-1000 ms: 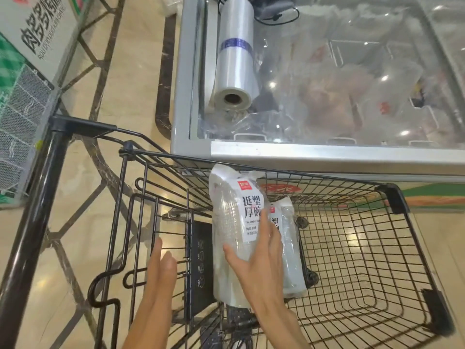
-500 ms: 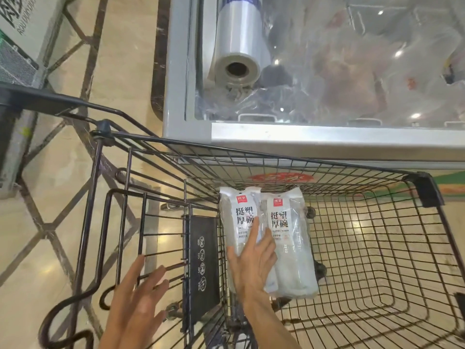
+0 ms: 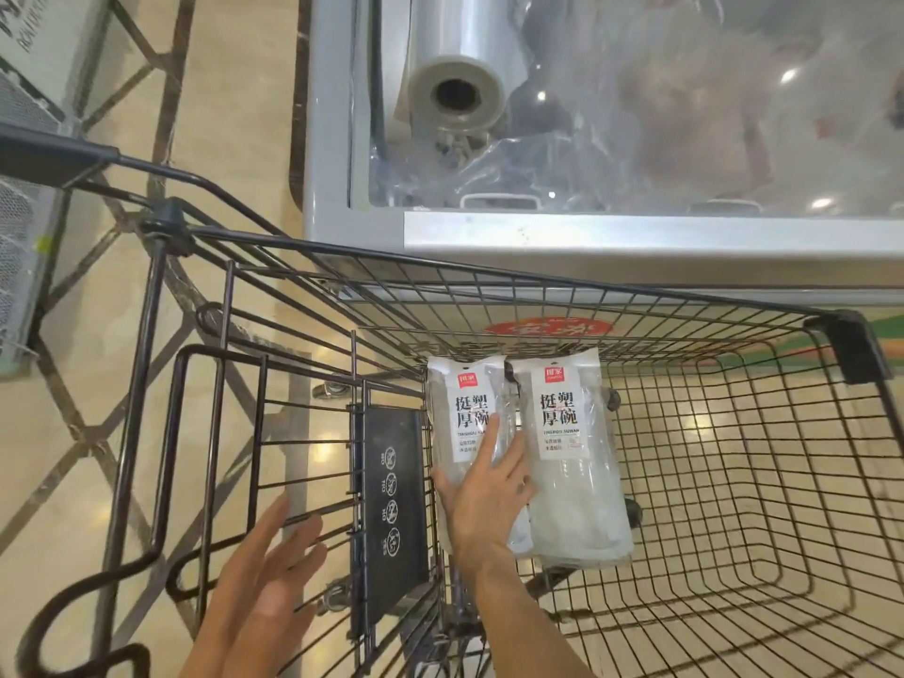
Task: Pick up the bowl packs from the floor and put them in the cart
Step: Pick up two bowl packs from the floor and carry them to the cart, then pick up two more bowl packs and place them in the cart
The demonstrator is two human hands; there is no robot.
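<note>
Two clear plastic bowl packs with white labels lie side by side on the bottom of the black wire cart (image 3: 734, 482), against its near-left corner. My right hand (image 3: 489, 496) lies flat on the left bowl pack (image 3: 460, 408), fingers straight and spread, thumb at the pack's left edge. The right bowl pack (image 3: 572, 462) lies free beside it, touching it. My left hand (image 3: 264, 579) hovers open, fingers straight, over the folded child-seat frame at the cart's left end and holds nothing.
A chest freezer (image 3: 489, 237) with a glass lid stands right behind the cart, a roll of plastic bags (image 3: 457, 85) on its lid. The cart handle (image 3: 54, 159) runs at upper left. A display stand (image 3: 24, 212) is at far left on the tiled floor.
The left pack went from held upright to lying flat beside the other one on the cart bottom. My right hand has flattened on it, and my left hand moved slightly forward.
</note>
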